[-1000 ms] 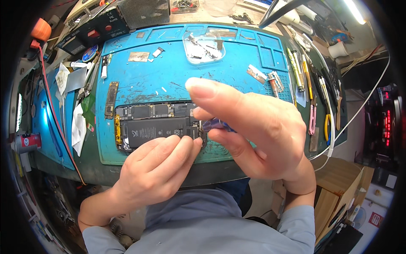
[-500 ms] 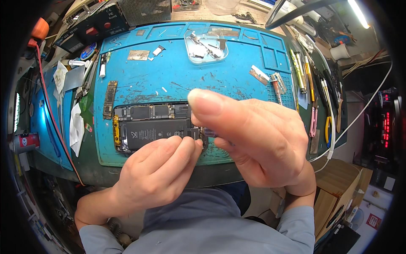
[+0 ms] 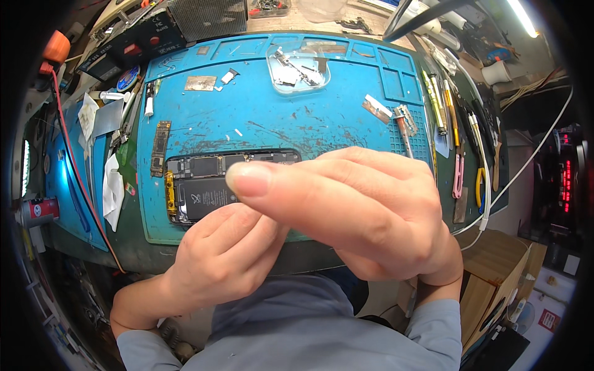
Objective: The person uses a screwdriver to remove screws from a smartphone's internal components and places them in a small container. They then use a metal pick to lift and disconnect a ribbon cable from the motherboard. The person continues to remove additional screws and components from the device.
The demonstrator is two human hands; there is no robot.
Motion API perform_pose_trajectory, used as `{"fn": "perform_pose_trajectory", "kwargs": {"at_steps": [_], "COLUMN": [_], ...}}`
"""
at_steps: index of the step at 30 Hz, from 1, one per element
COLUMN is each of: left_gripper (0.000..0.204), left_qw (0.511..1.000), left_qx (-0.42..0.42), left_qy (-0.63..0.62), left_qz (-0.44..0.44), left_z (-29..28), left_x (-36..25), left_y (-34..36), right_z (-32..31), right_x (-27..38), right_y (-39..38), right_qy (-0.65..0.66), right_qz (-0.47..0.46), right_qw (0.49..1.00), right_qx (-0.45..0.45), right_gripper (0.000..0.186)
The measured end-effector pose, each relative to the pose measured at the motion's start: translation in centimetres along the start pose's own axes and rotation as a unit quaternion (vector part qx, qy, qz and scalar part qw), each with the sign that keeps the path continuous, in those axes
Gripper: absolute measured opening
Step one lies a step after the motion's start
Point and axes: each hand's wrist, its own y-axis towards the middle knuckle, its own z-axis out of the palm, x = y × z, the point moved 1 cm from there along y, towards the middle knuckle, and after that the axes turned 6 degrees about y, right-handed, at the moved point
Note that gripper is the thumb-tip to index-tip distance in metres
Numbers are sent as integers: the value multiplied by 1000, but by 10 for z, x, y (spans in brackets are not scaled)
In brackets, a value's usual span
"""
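Observation:
An opened phone (image 3: 229,154) lies on the blue mat with its black battery (image 3: 201,193) and circuit boards showing. My left hand (image 3: 226,253) is closed in a pinch over the phone's near edge; its fingertips are hidden behind my right hand. Closer to the camera, my right hand (image 3: 365,210) has its fingers curled, one stretched leftward above the left hand and the phone. What either hand holds, if anything, is hidden. The phone's right part is covered by the hands.
A clear plastic tray (image 3: 298,86) of small metal parts stands on the blue mat (image 3: 260,130). Left of the phone lies a narrow circuit board (image 3: 161,145). Pens, tweezers and yellow-handled pliers (image 3: 479,185) line the right side. A black box (image 3: 133,46) stands at the far left.
My right hand has shifted left and slightly down, now covering the left fingertips and more of the battery. The translucent purplish piece glimpsed under it is hidden. My left hand barely moved.

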Motion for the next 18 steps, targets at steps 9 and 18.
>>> {"fn": "perform_pose_trajectory", "kwargs": {"at_steps": [9, 18], "left_gripper": [35, 31], "left_qw": [999, 996], "left_qx": [4, 6], "left_qy": [39, 85], "left_qz": [5, 34], "left_z": [0, 3], "left_x": [-3, -3], "left_y": [-1, -4], "right_z": [-3, -8], "right_x": [-7, -2], "right_y": [3, -7], "right_qy": [40, 56], "right_qz": [-16, 5], "right_qw": [999, 997], "right_qx": [-10, -44], "right_gripper": [47, 63]}}
